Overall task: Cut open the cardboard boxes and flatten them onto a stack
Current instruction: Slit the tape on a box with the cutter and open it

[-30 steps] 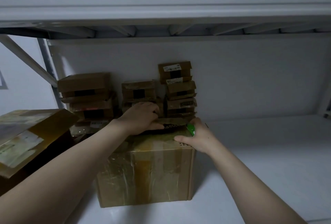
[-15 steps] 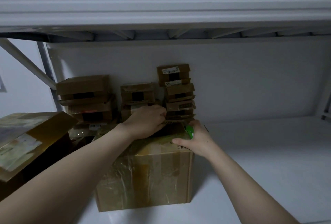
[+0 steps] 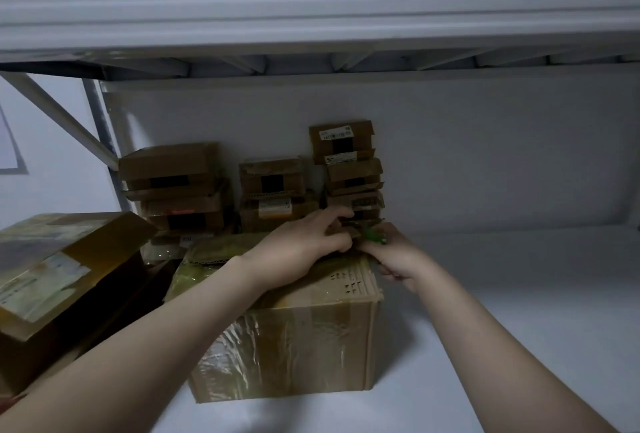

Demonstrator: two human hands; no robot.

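A taped brown cardboard box point(image 3: 287, 346) stands on the white shelf in front of me. My left hand point(image 3: 304, 245) lies on its top near the far right corner, fingers curled over a torn edge of a cardboard flap point(image 3: 221, 245). My right hand point(image 3: 394, 259) sits at that same corner and grips a green cutter point(image 3: 372, 235), of which only the green tip shows. The two hands touch each other. The cutter's blade is hidden.
Three stacks of small brown boxes point(image 3: 273, 197) stand against the back wall behind the big box. A large open box point(image 3: 59, 273) lies tilted at the left. The white shelf surface point(image 3: 519, 294) stretches to the right, with a shelf underside overhead.
My left hand has slid right along the far edge of the box top and now meets the right hand. The right hand has shifted back toward the far corner.
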